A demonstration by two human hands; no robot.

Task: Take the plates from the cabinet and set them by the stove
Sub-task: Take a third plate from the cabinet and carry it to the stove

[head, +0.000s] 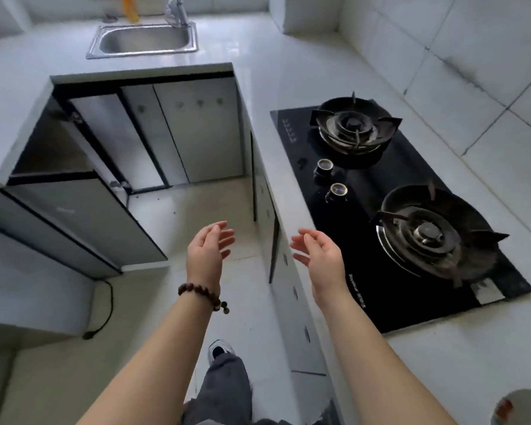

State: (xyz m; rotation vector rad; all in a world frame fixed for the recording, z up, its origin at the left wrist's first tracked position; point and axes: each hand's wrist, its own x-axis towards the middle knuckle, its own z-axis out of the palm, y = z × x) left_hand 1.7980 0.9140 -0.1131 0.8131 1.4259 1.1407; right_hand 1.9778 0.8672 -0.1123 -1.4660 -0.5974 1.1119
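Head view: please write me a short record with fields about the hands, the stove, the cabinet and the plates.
left hand: open, empty, above the floor
right hand: open, empty, at the counter edge
stove: black, two burners, nothing on them
cabinet: door open at left, inside dark
plates: none clearly visible
sink: far end of the counter, empty

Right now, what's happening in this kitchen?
A person stands beside the counter with both hands out in front, empty. The left hand and right hand are open, palms facing each other, touching nothing. No plates show by the stove yet. One cabinet under the counter stands open.
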